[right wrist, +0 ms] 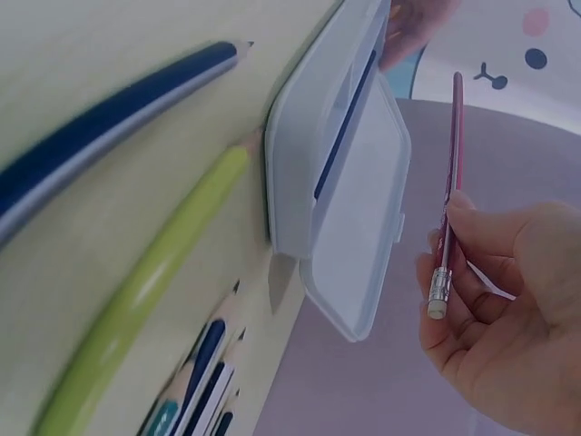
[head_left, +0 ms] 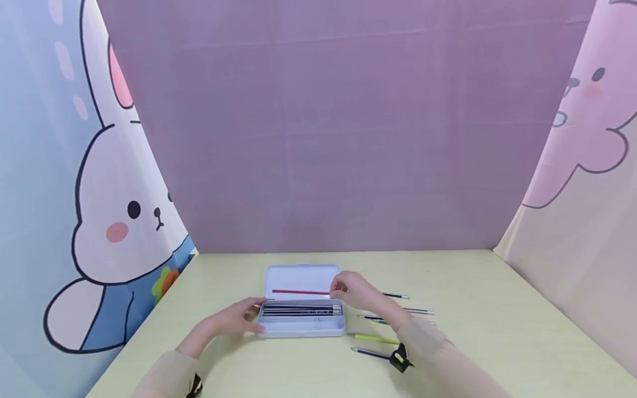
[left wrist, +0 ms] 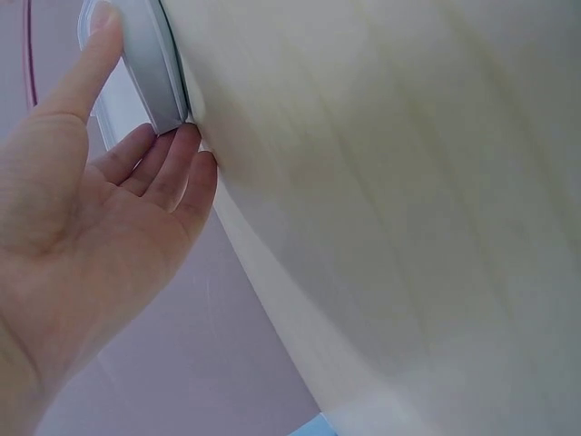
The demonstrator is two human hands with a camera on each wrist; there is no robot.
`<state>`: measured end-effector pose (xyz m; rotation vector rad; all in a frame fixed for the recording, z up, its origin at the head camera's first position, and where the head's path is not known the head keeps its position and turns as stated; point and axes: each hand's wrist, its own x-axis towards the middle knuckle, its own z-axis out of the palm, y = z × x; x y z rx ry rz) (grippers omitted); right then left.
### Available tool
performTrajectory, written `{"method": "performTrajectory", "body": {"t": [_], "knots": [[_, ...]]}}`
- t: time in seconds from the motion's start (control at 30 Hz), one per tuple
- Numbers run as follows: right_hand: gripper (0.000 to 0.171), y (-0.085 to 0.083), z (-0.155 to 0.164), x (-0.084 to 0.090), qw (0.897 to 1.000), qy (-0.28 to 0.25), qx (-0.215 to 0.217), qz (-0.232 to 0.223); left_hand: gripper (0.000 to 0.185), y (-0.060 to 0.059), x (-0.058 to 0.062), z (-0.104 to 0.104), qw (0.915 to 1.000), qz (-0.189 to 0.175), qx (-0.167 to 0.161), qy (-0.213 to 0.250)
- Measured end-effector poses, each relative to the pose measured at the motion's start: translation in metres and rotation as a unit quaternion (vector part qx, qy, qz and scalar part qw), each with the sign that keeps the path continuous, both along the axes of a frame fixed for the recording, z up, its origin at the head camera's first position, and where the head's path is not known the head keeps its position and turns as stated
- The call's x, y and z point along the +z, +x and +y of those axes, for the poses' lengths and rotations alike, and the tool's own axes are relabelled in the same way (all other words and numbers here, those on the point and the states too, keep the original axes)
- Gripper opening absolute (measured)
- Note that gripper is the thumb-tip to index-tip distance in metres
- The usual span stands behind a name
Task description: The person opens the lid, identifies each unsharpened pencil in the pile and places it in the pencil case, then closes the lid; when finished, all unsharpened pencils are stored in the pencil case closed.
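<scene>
A white pencil case (head_left: 303,333) lies on the table with its lid (head_left: 302,275) folded back; several dark pencils (head_left: 298,310) lie side by side inside it. My left hand (head_left: 235,317) grips the case's left end, thumb at the front corner and fingers at the back, as the left wrist view (left wrist: 118,200) also shows. Between thumb and fingers, my right hand (head_left: 354,290) pinches a red pencil (head_left: 301,292) near its eraser end. In the right wrist view that red pencil (right wrist: 454,173) is held above the case, apart from it.
Right of the case, a yellow-green pencil (head_left: 375,338), a dark blue pencil (head_left: 370,352) and several other pencils (head_left: 418,311) lie loose on the pale table (head_left: 497,331), partly under my right forearm. A purple backdrop (head_left: 338,138) rises behind the table, with printed curtains at both sides.
</scene>
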<state>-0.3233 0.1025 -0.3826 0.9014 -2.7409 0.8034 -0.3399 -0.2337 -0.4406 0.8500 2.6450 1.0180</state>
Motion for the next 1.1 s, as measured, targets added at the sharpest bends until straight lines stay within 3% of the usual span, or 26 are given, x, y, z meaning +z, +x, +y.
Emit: {"method": "performTrajectory", "body": {"t": [0.3, 0.5, 1.1], "knots": [[0.005, -0.008, -0.02, -0.011, 1.0, 0.024, 0.01, -0.018, 0.083, -0.001, -0.001, 0.0, 0.9999, -0.008, 0.01, -0.002], [0.006, -0.011, -0.028, -0.018, 0.998, 0.037, 0.021, -0.036, 0.081, -0.001, 0.0, -0.001, 1.0, -0.001, -0.006, 0.003], [0.008, -0.015, -0.033, -0.027, 0.997, 0.048, 0.017, -0.049, 0.079, 0.001, 0.001, 0.0, 0.9999, 0.0, -0.011, 0.01]]}}
